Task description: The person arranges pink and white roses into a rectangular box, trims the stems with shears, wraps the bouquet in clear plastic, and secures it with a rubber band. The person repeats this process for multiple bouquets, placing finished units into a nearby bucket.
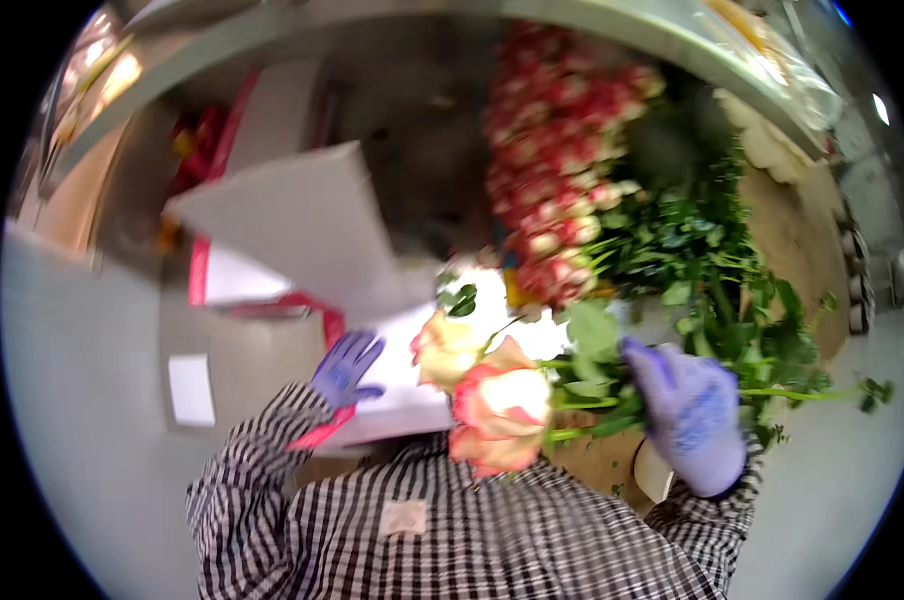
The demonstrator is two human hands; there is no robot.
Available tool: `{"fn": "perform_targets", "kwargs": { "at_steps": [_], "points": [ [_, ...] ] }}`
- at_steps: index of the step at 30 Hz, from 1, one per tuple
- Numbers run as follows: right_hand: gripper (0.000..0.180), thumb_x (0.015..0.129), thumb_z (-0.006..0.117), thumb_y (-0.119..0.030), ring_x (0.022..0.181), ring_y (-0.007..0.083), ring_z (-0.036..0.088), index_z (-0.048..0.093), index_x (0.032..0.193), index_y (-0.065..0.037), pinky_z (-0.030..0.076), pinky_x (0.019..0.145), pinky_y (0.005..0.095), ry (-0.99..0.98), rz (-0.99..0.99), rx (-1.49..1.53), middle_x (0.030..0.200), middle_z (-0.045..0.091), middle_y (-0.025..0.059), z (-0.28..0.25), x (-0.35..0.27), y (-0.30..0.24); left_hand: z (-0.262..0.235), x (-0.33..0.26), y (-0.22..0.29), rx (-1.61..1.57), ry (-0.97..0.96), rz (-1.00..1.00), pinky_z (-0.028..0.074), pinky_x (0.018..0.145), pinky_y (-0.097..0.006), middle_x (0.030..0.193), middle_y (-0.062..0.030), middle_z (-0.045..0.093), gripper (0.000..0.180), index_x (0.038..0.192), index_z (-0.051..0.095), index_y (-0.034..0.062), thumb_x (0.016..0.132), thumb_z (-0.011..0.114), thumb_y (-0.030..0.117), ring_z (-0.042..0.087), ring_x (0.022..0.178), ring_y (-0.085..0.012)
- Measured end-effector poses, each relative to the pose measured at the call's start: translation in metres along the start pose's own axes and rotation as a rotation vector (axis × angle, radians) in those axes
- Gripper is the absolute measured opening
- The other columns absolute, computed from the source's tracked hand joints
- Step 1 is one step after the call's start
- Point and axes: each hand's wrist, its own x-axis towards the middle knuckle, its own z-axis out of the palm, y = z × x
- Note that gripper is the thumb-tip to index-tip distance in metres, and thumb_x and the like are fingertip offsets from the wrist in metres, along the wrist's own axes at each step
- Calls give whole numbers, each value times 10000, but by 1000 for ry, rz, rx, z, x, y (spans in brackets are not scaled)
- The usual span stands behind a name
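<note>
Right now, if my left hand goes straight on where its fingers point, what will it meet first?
Your left hand would probably meet the lower part of the raised white cardboard panel first, though depth is unclear and it could pass over it.

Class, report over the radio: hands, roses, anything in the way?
Right hand holding roses by the stems. Left hand open, nearest the pink-edged white card. Blooms partly block view of the card.
</note>
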Motion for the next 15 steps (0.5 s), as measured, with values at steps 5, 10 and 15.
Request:
{"fn": "perform_targets", "kwargs": {
  "at_steps": [5, 10, 15],
  "points": [
    [684, 780, 679, -272, 906, 210, 572, 466, 1405, -97, 479, 742, 334, -180, -198, 156, 1001, 575, 59, 113, 118, -151, 11, -6, -21, -23, 50, -59, 357, 1037, -505, 1250, -204, 508, 740, 1258, 533, 35, 791, 658, 595, 474, 1179, -367],
    [799, 776, 727, -323, 1318, 343, 401, 376, 1459, -104, 325, 1100, 490, -225, -145, 344, 1402, 434, 159, 181, 149, -180, 26, -26, -39, -221, -76, -105, 385, 1001, -453, 1201, -169, 508, 717, 1167, 575, 45, 776, 653, 641, 497, 1113, -338],
    [296, 884, 626, -294, 971, 285, 642, 596, 1136, -142, 501, 821, 426, -178, -82, 692, 1046, 652, 97, 203, 154, -198, 31, -31, -27, -71, 70, -34, 367, 1038, -460, 1205, -184, 519, 708, 1162, 575, 41, 764, 686, 616, 494, 1129, -358]
  ]
}}
